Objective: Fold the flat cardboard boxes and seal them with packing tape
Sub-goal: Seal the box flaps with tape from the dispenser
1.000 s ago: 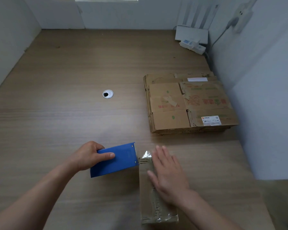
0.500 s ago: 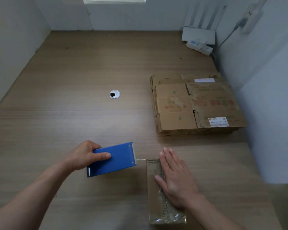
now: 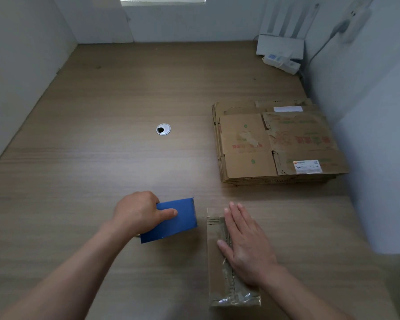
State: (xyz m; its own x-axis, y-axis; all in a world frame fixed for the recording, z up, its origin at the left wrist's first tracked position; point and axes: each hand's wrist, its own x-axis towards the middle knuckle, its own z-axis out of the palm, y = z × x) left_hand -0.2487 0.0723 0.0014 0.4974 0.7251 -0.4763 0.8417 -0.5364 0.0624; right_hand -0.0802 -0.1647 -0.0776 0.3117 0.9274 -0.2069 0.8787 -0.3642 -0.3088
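Note:
A small folded cardboard box (image 3: 217,262) lies near the table's front edge, with shiny clear tape along its top seam. My right hand (image 3: 245,245) rests flat on it, fingers spread and pointing away from me. Just left of the box, my left hand (image 3: 139,211) grips a blue tape dispenser (image 3: 173,220), held a little apart from the box's far corner. A stack of flat cardboard boxes (image 3: 275,144) with green and red print lies at the right, beyond the box.
The wooden table (image 3: 102,158) has a round metal cable grommet (image 3: 163,129) near its middle. A white router (image 3: 280,46) and a power strip (image 3: 281,62) sit in the far right corner. White walls close in on the left, back and right.
My left hand has pulled the blue dispenser slightly left, away from the box's far end. My right hand has stayed flat on the taped top.

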